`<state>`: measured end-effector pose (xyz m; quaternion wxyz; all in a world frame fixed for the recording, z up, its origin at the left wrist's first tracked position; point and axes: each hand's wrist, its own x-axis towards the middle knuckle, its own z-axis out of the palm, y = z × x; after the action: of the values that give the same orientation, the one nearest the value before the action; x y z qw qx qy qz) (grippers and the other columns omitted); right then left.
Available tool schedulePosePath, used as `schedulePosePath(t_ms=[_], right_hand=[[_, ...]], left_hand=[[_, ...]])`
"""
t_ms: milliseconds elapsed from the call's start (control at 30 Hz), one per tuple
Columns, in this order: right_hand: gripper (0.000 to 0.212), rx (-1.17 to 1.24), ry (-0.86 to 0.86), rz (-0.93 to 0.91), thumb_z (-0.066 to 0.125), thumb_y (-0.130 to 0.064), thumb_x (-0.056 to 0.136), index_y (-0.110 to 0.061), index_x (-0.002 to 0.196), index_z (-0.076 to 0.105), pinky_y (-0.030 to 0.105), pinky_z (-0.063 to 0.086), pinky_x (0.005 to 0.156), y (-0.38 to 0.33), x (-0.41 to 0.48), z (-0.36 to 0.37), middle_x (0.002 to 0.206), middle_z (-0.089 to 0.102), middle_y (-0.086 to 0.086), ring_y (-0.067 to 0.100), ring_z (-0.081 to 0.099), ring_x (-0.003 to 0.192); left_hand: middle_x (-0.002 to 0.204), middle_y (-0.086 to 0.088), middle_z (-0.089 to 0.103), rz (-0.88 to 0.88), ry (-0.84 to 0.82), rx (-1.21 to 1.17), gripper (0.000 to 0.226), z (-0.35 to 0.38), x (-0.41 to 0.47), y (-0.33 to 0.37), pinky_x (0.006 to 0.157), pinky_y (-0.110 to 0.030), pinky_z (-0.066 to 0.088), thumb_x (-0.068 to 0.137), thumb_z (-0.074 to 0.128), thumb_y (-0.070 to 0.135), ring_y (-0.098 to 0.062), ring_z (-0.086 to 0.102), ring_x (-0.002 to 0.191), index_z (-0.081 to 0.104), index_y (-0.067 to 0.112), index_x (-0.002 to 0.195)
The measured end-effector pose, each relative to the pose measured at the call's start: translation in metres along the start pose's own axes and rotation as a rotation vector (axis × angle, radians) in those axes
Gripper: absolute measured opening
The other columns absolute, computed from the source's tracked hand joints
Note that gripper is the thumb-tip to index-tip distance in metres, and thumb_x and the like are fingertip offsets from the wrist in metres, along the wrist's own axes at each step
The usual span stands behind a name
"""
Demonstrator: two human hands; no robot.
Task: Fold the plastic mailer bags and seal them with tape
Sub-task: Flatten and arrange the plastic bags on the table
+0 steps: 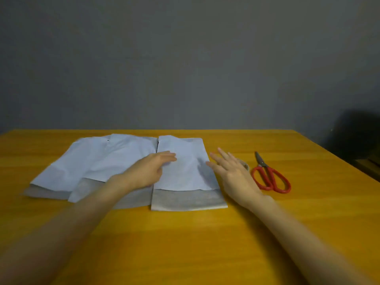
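A folded white mailer bag (pixel 185 173) lies flat in the middle of the yellow table, its grey flap toward me. My left hand (pixel 150 169) rests on its left edge with straight fingers pressing it down. My right hand (pixel 232 171) hovers just past the bag's right edge, fingers spread and straight, holding nothing. Behind that hand a small part of a tape roll (pixel 245 165) shows; most of it is hidden. To the left lies a loose pile of white mailer bags (pixel 92 161) with grey flaps.
Red-handled scissors (pixel 271 175) lie on the table to the right of my right hand, blades pointing away. The wooden table (pixel 185 243) ends at a grey wall behind. A dark object stands off the table's right edge.
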<state>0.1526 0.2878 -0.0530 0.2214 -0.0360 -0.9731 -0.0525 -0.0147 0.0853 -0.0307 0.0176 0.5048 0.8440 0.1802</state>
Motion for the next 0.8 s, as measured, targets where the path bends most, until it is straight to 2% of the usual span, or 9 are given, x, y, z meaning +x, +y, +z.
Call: schedulePosePath(t_ms=[67, 100, 200, 300, 400, 567, 800], right_hand=[[0.072, 0.056, -0.120, -0.055, 0.052, 0.016, 0.075, -0.013, 0.141, 0.043, 0.038, 0.010, 0.114, -0.011, 0.005, 0.000, 0.150, 0.036, 0.009, 0.031, 0.023, 0.143], [0.071, 0.095, -0.186, -0.045, 0.048, 0.013, 0.081, -0.016, 0.145, 0.036, 0.034, 0.012, 0.116, -0.014, 0.007, 0.002, 0.153, 0.031, 0.006, 0.027, 0.021, 0.144], [0.068, 0.123, -0.322, 0.060, 0.045, 0.007, 0.087, -0.022, 0.147, 0.031, 0.037, 0.032, 0.109, -0.020, 0.010, 0.000, 0.152, 0.035, 0.002, 0.025, 0.035, 0.137], [0.069, 0.160, -0.340, 0.128, 0.042, 0.008, 0.086, -0.025, 0.146, 0.031, 0.042, 0.044, 0.099, -0.023, 0.009, -0.001, 0.147, 0.042, 0.002, 0.028, 0.047, 0.127], [0.070, 0.176, -0.347, 0.147, 0.039, 0.010, 0.085, -0.025, 0.146, 0.030, 0.044, 0.046, 0.096, -0.028, 0.006, -0.001, 0.146, 0.043, 0.003, 0.030, 0.049, 0.125], [0.067, 0.142, -0.333, 0.123, 0.040, 0.006, 0.089, -0.028, 0.146, 0.029, 0.042, 0.047, 0.095, -0.047, 0.008, 0.003, 0.147, 0.041, 0.002, 0.031, 0.051, 0.123], [0.067, 0.138, -0.366, 0.099, 0.039, 0.002, 0.091, -0.030, 0.148, 0.023, 0.039, 0.039, 0.102, -0.059, 0.017, 0.009, 0.153, 0.032, 0.003, 0.028, 0.041, 0.133]], left_hand=[[0.152, 0.009, 0.028, -0.001, -0.045, 0.145, 0.065, -0.004, -0.016, -0.020, 0.112, -0.020, 0.020, 0.085, 0.054, -0.003, -0.010, 0.024, 0.141, 0.037, 0.024, 0.142], [0.152, 0.010, 0.026, 0.000, -0.063, 0.159, 0.064, -0.005, -0.022, -0.024, 0.112, -0.019, 0.019, 0.087, 0.055, 0.002, -0.009, 0.023, 0.142, 0.035, 0.024, 0.143], [0.152, 0.012, 0.026, 0.053, -0.138, 0.047, 0.056, -0.005, -0.034, -0.026, 0.109, -0.012, 0.014, 0.093, 0.046, 0.004, -0.004, 0.019, 0.142, 0.033, 0.026, 0.143], [0.150, 0.016, 0.028, 0.102, -0.243, -0.036, 0.055, 0.004, -0.039, -0.023, 0.110, -0.010, 0.015, 0.094, 0.045, 0.007, 0.003, 0.020, 0.138, 0.034, 0.030, 0.143], [0.150, 0.020, 0.026, 0.111, -0.266, 0.007, 0.052, 0.009, -0.041, -0.027, 0.112, -0.015, 0.018, 0.096, 0.042, 0.012, 0.004, 0.022, 0.138, 0.032, 0.034, 0.143], [0.139, 0.030, 0.027, 0.085, -0.239, -0.053, 0.052, 0.004, -0.051, -0.047, 0.111, -0.014, 0.022, 0.095, 0.043, 0.010, 0.006, 0.026, 0.135, 0.038, 0.038, 0.138], [0.143, 0.018, 0.040, 0.044, -0.174, -0.161, 0.053, 0.003, -0.060, -0.063, 0.109, -0.011, 0.023, 0.093, 0.046, 0.004, 0.004, 0.033, 0.133, 0.046, 0.042, 0.129]])
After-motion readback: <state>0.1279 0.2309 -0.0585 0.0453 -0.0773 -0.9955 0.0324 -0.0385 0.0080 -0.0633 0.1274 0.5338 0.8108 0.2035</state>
